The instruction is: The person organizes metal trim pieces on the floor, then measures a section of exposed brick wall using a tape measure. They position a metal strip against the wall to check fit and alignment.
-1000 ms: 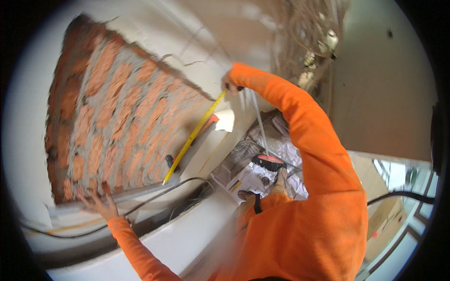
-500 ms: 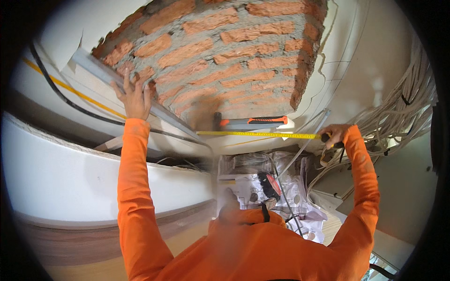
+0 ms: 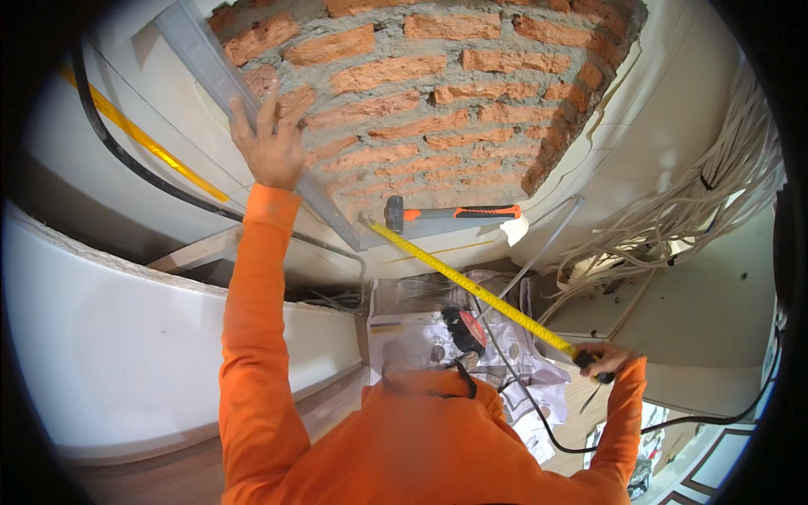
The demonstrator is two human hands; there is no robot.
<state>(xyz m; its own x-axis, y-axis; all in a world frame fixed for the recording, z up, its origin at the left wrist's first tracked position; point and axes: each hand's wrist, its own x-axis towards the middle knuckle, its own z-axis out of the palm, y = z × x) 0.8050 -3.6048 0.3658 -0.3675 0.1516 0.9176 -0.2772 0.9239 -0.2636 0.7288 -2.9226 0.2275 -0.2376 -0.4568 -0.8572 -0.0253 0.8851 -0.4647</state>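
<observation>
My left hand [image 3: 271, 147] lies with its fingers spread against a grey metal profile [image 3: 204, 63], beside the exposed brick wall [image 3: 387, 71]. The profile slants along the left side of the bricks. My right hand [image 3: 614, 358] is closed round a black tape measure [image 3: 582, 359], low on the right. Its yellow blade [image 3: 471, 286] runs out diagonally to the upper left, ending near the profile's lower end. Close to that end, a hammer [image 3: 454, 212] with an orange and black handle rests on the ledge under the bricks.
Bundled pale cables [image 3: 673, 202] hang on the right. A black cable [image 3: 126, 156] and a yellow strip [image 3: 143, 143] run along the left. Below the ledge lie crumpled printed sheeting [image 3: 404, 332] and a black and red brush-like item [image 3: 465, 331]. A thin grey rod [image 3: 534, 257] leans there.
My right hand has moved down toward me with the tape measure, so the blade slopes instead of lying level. My left hand stays at the profile, and the view has shifted.
</observation>
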